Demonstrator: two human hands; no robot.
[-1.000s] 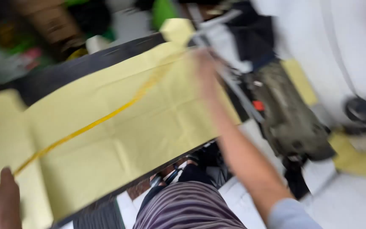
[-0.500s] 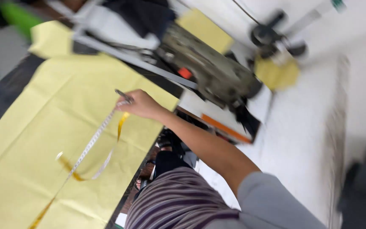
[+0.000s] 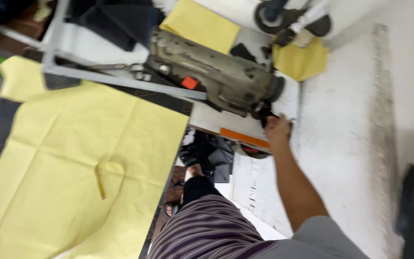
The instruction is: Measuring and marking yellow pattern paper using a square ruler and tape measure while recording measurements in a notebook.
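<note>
Right hand (image 3: 277,128) at sewing machine (image 3: 216,79) end.
Fingers curled against the machine's dark wheel end; grip unclear. Yellow fabric (image 3: 82,168) lies flat on counter (image 3: 341,144) well left, tape (image 3: 107,176) looped on it.

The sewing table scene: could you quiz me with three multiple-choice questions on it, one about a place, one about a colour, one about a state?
1. Where is the person's right hand?
A. on the yellow cloth
B. by the near end of the sewing machine
C. on the striped lap

2. What colour is the large cloth spread at the left?
A. yellow
B. blue
C. red

3. How does the tape measure lie?
A. stretched straight
B. in a loose loop on the cloth
C. rolled up tight

Answers:
1 B, the hand sits at the edge of the white table right beside the end of the sewing machine.
2 A, it is pale yellow with fold creases.
3 B, it curls in a loop, with no hand on it.
</note>
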